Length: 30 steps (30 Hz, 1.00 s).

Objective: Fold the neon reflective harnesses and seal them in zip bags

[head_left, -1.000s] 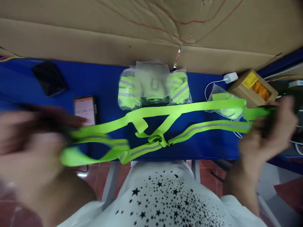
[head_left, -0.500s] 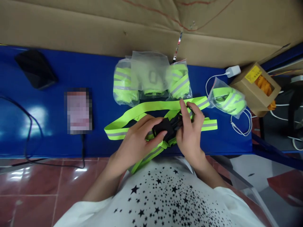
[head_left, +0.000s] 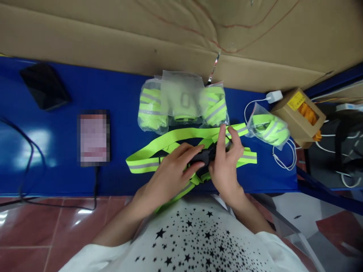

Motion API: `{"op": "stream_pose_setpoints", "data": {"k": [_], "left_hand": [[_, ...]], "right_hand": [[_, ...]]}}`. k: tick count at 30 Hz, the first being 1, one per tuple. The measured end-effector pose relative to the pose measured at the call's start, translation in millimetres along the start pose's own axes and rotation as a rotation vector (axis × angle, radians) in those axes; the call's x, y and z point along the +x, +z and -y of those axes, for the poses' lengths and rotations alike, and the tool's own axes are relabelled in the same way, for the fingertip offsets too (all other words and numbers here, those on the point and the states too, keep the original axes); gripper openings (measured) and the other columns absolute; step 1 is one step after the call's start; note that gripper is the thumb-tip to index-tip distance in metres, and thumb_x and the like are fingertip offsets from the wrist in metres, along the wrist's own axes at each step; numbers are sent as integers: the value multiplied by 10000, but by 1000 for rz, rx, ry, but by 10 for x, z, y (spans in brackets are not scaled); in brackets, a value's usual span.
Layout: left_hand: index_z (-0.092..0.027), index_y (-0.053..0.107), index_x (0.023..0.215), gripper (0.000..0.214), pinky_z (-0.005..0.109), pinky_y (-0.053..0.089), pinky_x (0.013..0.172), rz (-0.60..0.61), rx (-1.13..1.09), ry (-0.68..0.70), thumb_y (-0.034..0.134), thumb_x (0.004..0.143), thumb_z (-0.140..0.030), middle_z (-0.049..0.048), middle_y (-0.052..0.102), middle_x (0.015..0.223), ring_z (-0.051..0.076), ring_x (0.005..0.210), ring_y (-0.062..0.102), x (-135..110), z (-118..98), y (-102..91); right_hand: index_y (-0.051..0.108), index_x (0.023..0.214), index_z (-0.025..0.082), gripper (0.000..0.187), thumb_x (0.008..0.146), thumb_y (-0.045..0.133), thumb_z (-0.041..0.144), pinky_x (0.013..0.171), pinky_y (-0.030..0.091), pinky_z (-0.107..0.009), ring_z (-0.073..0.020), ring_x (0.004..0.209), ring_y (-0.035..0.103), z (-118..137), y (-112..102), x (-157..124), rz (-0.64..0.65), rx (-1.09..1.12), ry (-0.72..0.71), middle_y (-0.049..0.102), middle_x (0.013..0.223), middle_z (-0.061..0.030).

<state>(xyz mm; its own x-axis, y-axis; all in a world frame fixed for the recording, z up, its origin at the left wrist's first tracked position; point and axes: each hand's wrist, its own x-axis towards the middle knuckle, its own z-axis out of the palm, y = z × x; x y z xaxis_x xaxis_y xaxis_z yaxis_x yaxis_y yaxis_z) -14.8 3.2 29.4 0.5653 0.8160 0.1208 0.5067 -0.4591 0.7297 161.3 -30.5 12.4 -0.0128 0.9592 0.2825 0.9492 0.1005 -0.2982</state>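
A neon-green strap harness with grey reflective stripes [head_left: 147, 164] lies folded on the blue table [head_left: 119, 94] in front of me. Both hands meet over its middle. My left hand [head_left: 172, 173] grips a black buckle [head_left: 202, 158] from the left, fingers curled round it. My right hand [head_left: 225, 164] pinches the buckle's other half and the strap from the right, thumb and forefinger raised.
Behind the harness lie clear bags of folded green straps [head_left: 183, 102], another bag [head_left: 268, 126] to the right. A phone [head_left: 93, 138] with a cable, a black object [head_left: 45, 87], a white charger [head_left: 273, 97] and a cardboard box [head_left: 300, 113] share the table. Cardboard sheets [head_left: 181, 34] stand behind.
A second ago my hands were wide apart, stretching the harness out. They have come together at the centre on the black buckle, and the straps now lie folded shorter.
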Motion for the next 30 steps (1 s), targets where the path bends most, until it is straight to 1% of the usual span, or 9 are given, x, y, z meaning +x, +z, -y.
{"op": "stream_pose_setpoints", "data": {"k": [3,6,10,14,19,23,25,27,30], "left_hand": [[-209,567,1393,387,339,595,854,-78,-49,13,619,1013,-264,91,698,1165,211,1035,711,120,-33,22],[-217,602,1360,357,342,590,894,-123,-111,55,629,1005,-252,90,711,1185,208,1060,715,361,-38,-130],[-227,657,1313,322,328,570,901,1,-135,168,639,992,-242,65,745,1165,203,1038,722,746,-90,-506],[-237,724,1198,247,304,561,874,51,-190,230,665,959,-242,34,776,1125,200,989,729,960,-208,-786],[-278,592,1404,606,275,575,750,51,-493,130,811,839,-269,14,755,981,191,882,727,995,-283,-985],[-261,506,1455,681,237,536,633,29,-680,88,807,846,-299,-11,699,817,160,739,694,1021,-252,-1003],[-275,453,1493,650,255,556,660,-57,-681,93,728,917,-397,19,725,907,169,781,709,1048,-211,-958],[-299,397,1531,690,310,599,766,-126,-641,125,682,936,-502,76,730,1137,213,958,731,1082,-162,-895],[-304,329,1571,940,385,613,873,-71,-588,158,833,806,-513,121,678,1322,283,1130,708,1141,-101,-802]], "right_hand": [[-30,1688,238,925,893,384,11,1143,398,-670,-429,1541,254,-10,-41,48,-51,27,37,193,1647,-231],[-43,1686,260,899,956,447,69,1159,404,-673,-426,1560,238,-20,-94,96,-90,82,-26,148,1682,-217],[-87,1677,284,983,975,586,142,1186,422,-634,-381,1571,271,-105,-299,273,-107,162,-230,202,1692,-206],[-22,1682,314,947,986,600,157,1213,407,-600,-344,1560,326,-265,-692,598,8,174,-379,247,1700,-171],[194,1661,273,1144,766,874,484,1249,386,-543,-340,1527,392,-419,-1102,1046,238,405,-466,374,1655,-131],[545,1437,239,765,772,879,415,977,594,-368,-243,1126,712,-385,-1095,1266,316,576,-390,702,1296,-81],[650,1270,214,594,753,888,385,873,609,-328,-215,974,734,-354,-1002,1324,228,691,-283,749,1116,-43],[679,1183,212,472,781,860,379,865,613,-341,-216,951,728,-325,-895,1353,120,846,-159,751,1062,-32],[660,1134,230,275,933,695,415,770,630,-356,-195,830,718,-279,-762,1357,50,1136,9,741,994,-35]]}}
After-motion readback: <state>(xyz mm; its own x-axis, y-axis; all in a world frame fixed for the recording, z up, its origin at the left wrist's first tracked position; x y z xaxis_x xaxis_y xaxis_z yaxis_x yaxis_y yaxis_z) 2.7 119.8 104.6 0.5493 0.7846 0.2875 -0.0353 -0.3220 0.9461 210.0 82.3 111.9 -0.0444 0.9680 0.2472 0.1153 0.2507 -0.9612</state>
